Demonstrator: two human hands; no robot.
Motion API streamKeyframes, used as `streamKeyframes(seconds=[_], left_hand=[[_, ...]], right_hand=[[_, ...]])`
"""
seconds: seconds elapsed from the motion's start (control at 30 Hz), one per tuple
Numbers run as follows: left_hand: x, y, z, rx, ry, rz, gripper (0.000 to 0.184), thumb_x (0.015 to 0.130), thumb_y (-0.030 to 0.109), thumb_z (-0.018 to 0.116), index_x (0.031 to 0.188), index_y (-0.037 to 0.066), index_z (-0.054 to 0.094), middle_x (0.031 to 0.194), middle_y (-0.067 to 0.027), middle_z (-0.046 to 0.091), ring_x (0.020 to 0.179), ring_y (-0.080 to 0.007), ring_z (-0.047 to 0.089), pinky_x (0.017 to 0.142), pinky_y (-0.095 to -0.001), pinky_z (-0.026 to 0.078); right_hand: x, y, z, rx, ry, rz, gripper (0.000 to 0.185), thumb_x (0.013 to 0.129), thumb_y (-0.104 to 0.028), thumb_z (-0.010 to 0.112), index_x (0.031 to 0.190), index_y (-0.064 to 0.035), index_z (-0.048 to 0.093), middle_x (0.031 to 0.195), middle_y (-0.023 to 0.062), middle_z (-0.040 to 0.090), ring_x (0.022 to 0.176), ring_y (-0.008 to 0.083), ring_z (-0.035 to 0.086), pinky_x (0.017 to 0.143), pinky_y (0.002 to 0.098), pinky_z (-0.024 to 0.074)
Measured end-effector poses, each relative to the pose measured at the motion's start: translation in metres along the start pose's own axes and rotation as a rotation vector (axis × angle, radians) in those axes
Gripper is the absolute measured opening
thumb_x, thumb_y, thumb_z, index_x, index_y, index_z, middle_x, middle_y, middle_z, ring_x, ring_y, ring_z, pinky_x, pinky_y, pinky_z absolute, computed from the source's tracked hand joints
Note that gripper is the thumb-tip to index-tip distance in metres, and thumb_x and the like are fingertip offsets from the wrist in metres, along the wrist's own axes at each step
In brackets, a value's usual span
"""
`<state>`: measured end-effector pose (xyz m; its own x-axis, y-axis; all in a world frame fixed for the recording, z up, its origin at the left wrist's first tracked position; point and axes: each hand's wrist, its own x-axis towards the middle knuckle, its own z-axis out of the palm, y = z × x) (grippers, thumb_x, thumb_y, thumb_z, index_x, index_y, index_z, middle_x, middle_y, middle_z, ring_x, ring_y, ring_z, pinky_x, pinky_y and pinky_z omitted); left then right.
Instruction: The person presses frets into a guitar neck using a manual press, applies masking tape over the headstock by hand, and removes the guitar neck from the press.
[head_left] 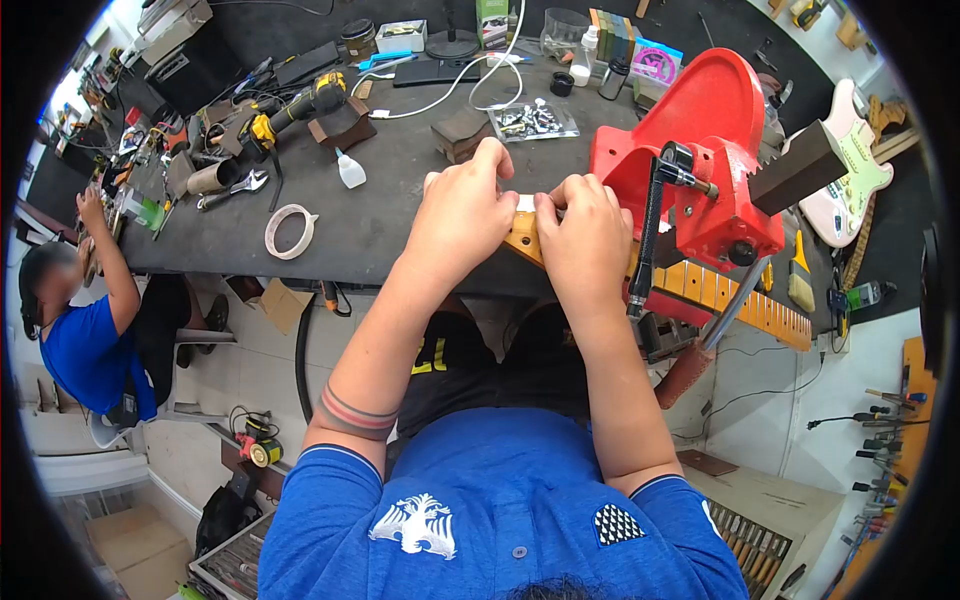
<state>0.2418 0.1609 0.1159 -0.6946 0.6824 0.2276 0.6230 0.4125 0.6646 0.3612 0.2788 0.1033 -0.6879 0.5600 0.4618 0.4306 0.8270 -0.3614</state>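
A maple guitar neck (740, 297) lies slantwise across the red vise (715, 170), its fretted side up and running to the lower right. My left hand (462, 205) is closed in a pinch at the headstock (522, 238). Between my hands shows a small white piece (525, 203), which looks like tape or paper. My right hand (588, 232) has its fingers curled and its thumb at the piece's right end. Fingers cover part of the headstock.
On the dark bench (390, 225) lie a masking tape roll (291, 232), a small glue bottle (350, 170), a yellow drill (305, 107) and a bag of metal parts (535, 120). A brush (800, 275) and guitar body (845, 170) are rightward. A co-worker (90, 330) sits left.
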Motion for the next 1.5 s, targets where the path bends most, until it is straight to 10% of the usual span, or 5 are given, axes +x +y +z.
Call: streamKeyframes(seconds=[0.53, 1.03, 1.2, 1.33, 1.5], left_hand=[[-0.052, -0.046, -0.003, 0.434, 0.184, 0.493, 0.054, 0.097, 0.048, 0.082, 0.143, 0.020, 0.079, 0.152, 0.0035, 0.071, 0.159, -0.0300, 0.046, 0.131, -0.0612, 0.024], [-0.055, -0.033, 0.013, 0.369, 0.123, 0.564, 0.050, 0.098, 0.046, 0.081, 0.143, 0.023, 0.078, 0.163, 0.0035, 0.063, 0.161, -0.0286, 0.045, 0.135, -0.0663, 0.017], [-0.070, -0.062, -0.043, 0.463, 0.223, 0.457, 0.048, 0.100, 0.043, 0.080, 0.143, 0.024, 0.078, 0.168, -0.0012, 0.060, 0.166, -0.0310, 0.040, 0.137, -0.0637, 0.014], [-0.103, -0.133, -0.075, 0.151, 0.566, 0.126, 0.032, 0.099, 0.011, 0.077, 0.129, 0.002, 0.072, 0.140, -0.0150, 0.073, 0.132, -0.0370, 0.066, 0.115, -0.0450, 0.050], [-0.152, -0.183, -0.078, 0.596, 0.559, -0.016, 0.028, 0.101, 0.015, 0.075, 0.125, 0.001, 0.070, 0.129, -0.0183, 0.071, 0.126, -0.0396, 0.063, 0.115, -0.0531, 0.045]], right_hand=[[-0.043, 0.005, -0.011, -0.034, 0.052, -0.288, 0.035, 0.103, -0.017, 0.073, 0.136, -0.0065, 0.079, 0.139, 0.0068, 0.076, 0.140, 0.0335, 0.062, 0.128, 0.0590, 0.0329], [-0.025, 0.010, -0.001, -0.028, -0.035, -0.277, 0.033, 0.106, -0.015, 0.067, 0.133, 0.0015, 0.075, 0.117, 0.0125, 0.077, 0.124, 0.0307, 0.070, 0.125, 0.0552, 0.0408], [-0.048, -0.006, -0.014, -0.103, 0.022, -0.300, 0.040, 0.107, -0.029, 0.072, 0.141, -0.0070, 0.075, 0.155, 0.0124, 0.067, 0.157, 0.0351, 0.049, 0.135, 0.0698, 0.0200], [-0.055, -0.021, -0.008, 0.122, -0.105, -0.487, 0.042, 0.103, -0.028, 0.076, 0.139, -0.0081, 0.076, 0.152, 0.0093, 0.070, 0.158, 0.0351, 0.049, 0.136, 0.0703, 0.0182], [-0.079, -0.046, -0.006, 0.437, -0.108, -0.581, 0.025, 0.095, -0.010, 0.078, 0.119, -0.0098, 0.078, 0.130, 0.0053, 0.073, 0.148, 0.0321, 0.056, 0.133, 0.0646, 0.0279]])
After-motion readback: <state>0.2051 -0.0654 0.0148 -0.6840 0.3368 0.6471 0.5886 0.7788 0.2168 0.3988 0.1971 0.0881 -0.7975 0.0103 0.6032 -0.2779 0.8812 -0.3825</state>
